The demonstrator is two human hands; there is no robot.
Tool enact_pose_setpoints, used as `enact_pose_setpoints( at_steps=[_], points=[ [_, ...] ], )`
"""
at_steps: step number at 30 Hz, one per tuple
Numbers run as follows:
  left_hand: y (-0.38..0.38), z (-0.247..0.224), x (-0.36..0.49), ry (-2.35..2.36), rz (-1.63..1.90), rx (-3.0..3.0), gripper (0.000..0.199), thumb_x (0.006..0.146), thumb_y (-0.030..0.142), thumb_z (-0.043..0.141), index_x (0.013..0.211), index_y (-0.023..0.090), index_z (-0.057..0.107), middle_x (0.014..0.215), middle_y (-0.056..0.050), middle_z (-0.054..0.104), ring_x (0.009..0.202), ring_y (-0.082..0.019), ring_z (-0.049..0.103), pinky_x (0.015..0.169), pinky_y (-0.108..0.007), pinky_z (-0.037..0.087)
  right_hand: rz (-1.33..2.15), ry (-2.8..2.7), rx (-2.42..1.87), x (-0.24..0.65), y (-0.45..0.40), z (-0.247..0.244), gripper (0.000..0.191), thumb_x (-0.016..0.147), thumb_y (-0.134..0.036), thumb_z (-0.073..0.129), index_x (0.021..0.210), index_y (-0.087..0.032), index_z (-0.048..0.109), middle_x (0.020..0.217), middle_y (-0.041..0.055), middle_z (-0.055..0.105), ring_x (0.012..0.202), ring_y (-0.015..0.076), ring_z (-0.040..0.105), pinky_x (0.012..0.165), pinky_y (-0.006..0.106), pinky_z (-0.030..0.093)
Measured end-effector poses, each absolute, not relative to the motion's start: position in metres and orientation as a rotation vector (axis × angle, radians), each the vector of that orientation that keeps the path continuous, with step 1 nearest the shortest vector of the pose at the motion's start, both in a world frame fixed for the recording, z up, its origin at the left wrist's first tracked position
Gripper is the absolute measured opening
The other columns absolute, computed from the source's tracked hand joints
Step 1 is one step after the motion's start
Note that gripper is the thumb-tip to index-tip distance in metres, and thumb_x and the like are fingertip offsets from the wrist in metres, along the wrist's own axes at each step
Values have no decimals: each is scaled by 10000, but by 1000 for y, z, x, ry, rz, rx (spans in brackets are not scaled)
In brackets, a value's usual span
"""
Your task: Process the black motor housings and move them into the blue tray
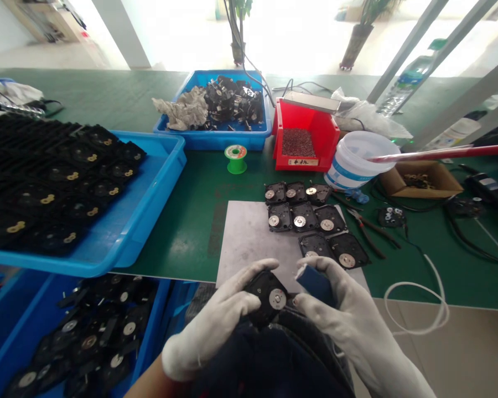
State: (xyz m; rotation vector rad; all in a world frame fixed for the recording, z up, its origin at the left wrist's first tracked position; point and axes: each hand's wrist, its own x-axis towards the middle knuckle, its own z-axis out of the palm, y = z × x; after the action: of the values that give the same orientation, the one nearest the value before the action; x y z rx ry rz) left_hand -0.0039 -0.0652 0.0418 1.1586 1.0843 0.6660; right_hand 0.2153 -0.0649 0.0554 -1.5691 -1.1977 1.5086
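Observation:
My left hand (222,315), in a white glove, is closed on the edge of a black plastic housing (263,309) with a round silver disc on its face. The housing is held above my lap, in front of the table edge. To its right, my gloved right hand (340,309) grips a dark blue block (315,284) with a whitish end; its exact kind does not show. A small gap lies between block and housing. Beyond my hands, several similar housings (302,215) with silver discs lie in rows, partly on a grey sheet (247,237).
Left stands a blue tray (149,221) of stacked black parts, above a blue bin (155,326) of housings. Behind are a parts tray (216,143), solder spool (235,160) and red bin (330,141). Right are a white bucket (344,160), pliers (367,229) and cardboard box (431,185).

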Motion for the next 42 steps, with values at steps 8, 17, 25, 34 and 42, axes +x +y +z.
enact_pose_setpoints(
  at_steps=[8, 17, 25, 34, 42],
  points=[
    [-62, 45, 1, 957, 778, 917, 539, 888, 200, 715, 1415, 253, 611, 1325, -62, 695, 1237, -252, 646, 1008, -313, 525, 1729, -1132, -1397, 207, -63, 37, 501, 817, -430, 766, 1244, -236, 589, 1138, 70, 729, 1046, 264, 700, 937, 399, 549],
    [-55, 48, -6, 1010, 662, 1202, 494, 881, 212, 739, 1373, 238, 689, 1142, -58, 742, 980, -204, 697, 853, -288, 559, 1451, -1272, -1554, 211, -70, 40, 448, 798, -433, 772, 1163, -247, 589, 1054, 41, 727, 1006, 242, 709, 851, 336, 576],
    [-61, 46, 3, 1112, 923, 1082, 413, 1054, 462, 549, 1365, 194, 596, 1213, -89, 683, 1181, -245, 647, 1089, -359, 493, 1598, -1192, -1429, 203, -64, 31, 413, 876, -462, 747, 1179, -213, 620, 1050, 47, 712, 962, 234, 686, 847, 333, 580],
    [-82, 33, 22, 1072, 998, 934, 399, 893, 230, 632, 1289, 181, 653, 1256, -85, 743, 1177, -272, 698, 1022, -367, 561, 1410, -1114, -1446, 190, -77, 24, 340, 870, -483, 761, 1077, -224, 685, 977, 33, 745, 905, 227, 704, 823, 303, 591],
    [-82, 41, 24, 1299, 1132, 1543, 305, 838, 108, 583, 1100, 196, 709, 1017, -58, 751, 948, -231, 737, 869, -324, 585, 1098, -1506, -1333, 189, -78, 26, 141, 938, -303, 657, 1014, -229, 751, 991, 58, 778, 933, 233, 760, 842, 289, 623]
  ],
)
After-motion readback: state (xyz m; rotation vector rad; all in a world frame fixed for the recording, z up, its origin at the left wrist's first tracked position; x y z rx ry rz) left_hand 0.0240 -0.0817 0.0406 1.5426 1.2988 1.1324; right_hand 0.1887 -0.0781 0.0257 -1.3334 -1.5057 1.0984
